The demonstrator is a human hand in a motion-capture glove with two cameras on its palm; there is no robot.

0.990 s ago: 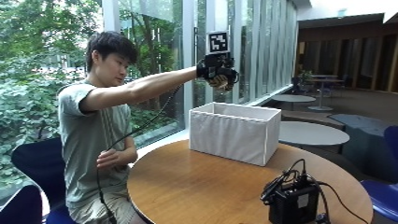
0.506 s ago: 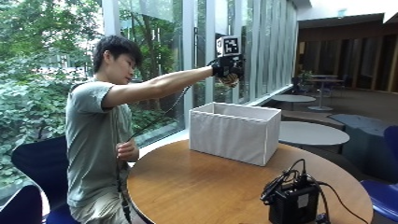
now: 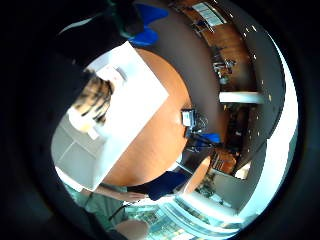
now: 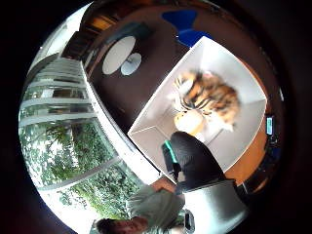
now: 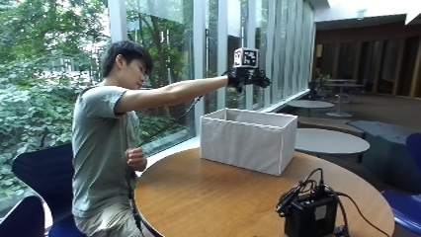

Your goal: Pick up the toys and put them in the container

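White fabric box [image 5: 248,139] holds a striped tiger plush toy [image 4: 210,95].
Gloved right hand [image 5: 247,78] above the box on the round wooden desk [image 5: 217,200]; its grip cannot be told.

you wear a grey-green short-sleeved t-shirt [image 5: 99,148], khaki trousers [image 5: 108,224], and a black glove with straps on your right hand [image 5: 246,78].

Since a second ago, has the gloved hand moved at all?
Yes. In the outside view the gloved right hand has risen and reached further out over the white container, away from the person's body. The container has stayed put on the table.
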